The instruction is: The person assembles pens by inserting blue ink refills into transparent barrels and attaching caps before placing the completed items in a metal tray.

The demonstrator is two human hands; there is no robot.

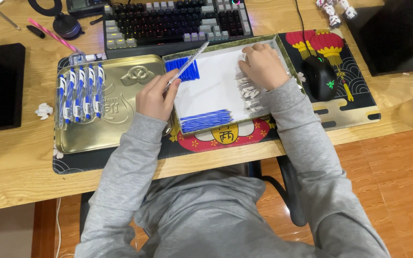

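A shallow white tray sits on the wooden bench, and everything else is placed from it. The left hand rests at the tray's left edge, fingers pinched shut around a clear pen barrel that slants up over the tray. The right hand lies inside the tray's right side, fingers curled down onto a heap of small white parts; whether it grips any cannot be told. Blue refills lie along the tray's near edge, and blue caps sit in its far-left corner. Left of the tray, assembled pens lie in a row on a gold tin lid. A keyboard lies beyond the tray, a black mouse to its right.
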